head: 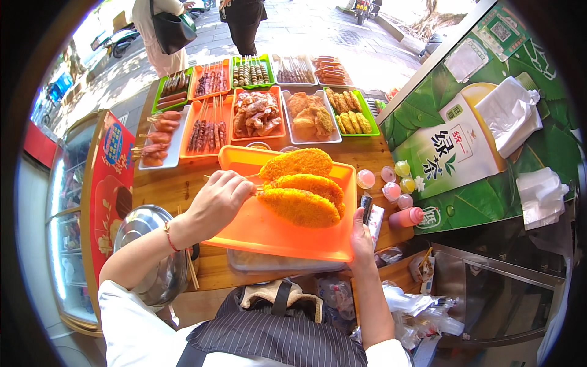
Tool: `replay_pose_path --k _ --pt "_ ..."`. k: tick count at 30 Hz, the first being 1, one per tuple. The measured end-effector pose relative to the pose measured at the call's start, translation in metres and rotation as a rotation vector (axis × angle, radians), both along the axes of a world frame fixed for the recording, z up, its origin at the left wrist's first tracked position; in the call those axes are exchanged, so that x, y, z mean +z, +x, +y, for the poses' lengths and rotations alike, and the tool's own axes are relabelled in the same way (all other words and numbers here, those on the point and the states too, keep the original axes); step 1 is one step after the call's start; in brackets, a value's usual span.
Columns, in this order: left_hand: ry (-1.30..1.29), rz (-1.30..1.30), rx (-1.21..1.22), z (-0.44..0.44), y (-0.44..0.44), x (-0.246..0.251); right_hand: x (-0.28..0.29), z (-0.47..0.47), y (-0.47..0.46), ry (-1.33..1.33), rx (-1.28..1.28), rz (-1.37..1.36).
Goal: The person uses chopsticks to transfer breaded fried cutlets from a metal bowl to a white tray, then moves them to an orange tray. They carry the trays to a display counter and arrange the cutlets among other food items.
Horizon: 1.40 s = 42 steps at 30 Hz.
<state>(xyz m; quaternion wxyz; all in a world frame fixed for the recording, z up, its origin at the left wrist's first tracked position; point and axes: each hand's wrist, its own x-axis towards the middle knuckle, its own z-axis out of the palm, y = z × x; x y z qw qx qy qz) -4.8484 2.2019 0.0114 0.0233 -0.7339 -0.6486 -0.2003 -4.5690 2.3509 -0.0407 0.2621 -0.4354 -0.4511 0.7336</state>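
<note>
My left hand pinches the wooden stick of a breaded cutlet skewer, its fingers over the tray's left side. Two more breaded cutlets, an upper one and a middle one, lie alongside it in orange crumb coating. All three rest in the orange plastic tray, whose right edge my right hand grips with the thumb on top. The tray is held above the wooden table, over a clear plastic container that it partly hides.
Beyond are trays of meat skewers, chicken pieces, fried cutlets and sausages. A steel lid stands left, near a display fridge. Sauce bottle and small cups sit right. Two people stand beyond the table.
</note>
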Motion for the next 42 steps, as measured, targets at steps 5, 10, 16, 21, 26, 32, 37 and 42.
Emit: replay_pose_path --k 5,10,16,21,26,32,37,42 --pt "0.011 0.077 -0.016 0.001 0.004 -0.004 -0.019 0.005 0.009 -0.041 0.019 -0.001" --pt "-0.099 0.096 -0.09 -0.001 0.004 -0.007 -0.005 -0.002 0.0 -0.11 -0.022 0.093" --pt "-0.08 -0.121 -0.171 -0.005 0.008 -0.011 -0.004 -0.002 0.001 -0.152 -0.026 0.174" --pt "-0.116 -0.207 -0.218 -0.005 0.013 -0.012 -0.007 0.0 0.001 -0.133 -0.019 0.197" --pt "-0.167 -0.363 -0.146 -0.007 0.015 -0.019 0.0 -0.002 -0.001 -0.06 0.004 0.153" --pt "-0.181 -0.438 -0.137 -0.007 0.012 -0.028 -0.006 -0.003 -0.004 -0.055 -0.009 0.198" --pt "-0.222 -0.465 -0.198 -0.008 0.01 -0.033 -0.008 -0.006 -0.003 -0.058 -0.011 0.189" --pt "-0.055 -0.361 -0.036 -0.001 0.005 -0.017 -0.04 -0.006 0.004 -0.116 -0.045 0.192"
